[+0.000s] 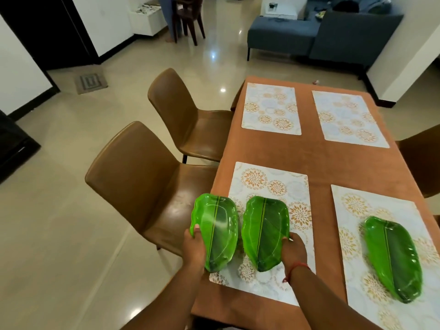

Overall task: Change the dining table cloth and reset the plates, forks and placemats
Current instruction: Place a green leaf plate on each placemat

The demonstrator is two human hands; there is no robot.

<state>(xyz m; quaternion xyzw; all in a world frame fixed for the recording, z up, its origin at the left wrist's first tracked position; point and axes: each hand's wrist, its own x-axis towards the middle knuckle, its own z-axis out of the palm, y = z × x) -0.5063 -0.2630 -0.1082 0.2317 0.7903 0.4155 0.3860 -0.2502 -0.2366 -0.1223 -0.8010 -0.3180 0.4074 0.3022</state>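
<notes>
A brown cloth point(316, 158) covers the dining table, with several floral placemats on it. My left hand point(194, 246) grips a green leaf-shaped plate point(217, 232) that hangs over the table's left edge. My right hand point(294, 250) grips a second leaf plate point(263, 231) over the near left placemat point(283, 186). A third leaf plate point(392, 258) lies on the near right placemat point(352, 210). The two far placemats point(271, 108) point(345, 117) are bare. No forks are in view.
Two brown chairs point(142, 179) point(188, 113) stand along the table's left side, and part of another chair point(423, 163) shows at the right. A blue sofa point(321, 32) and a dark wooden chair point(188, 17) stand further back on the tiled floor.
</notes>
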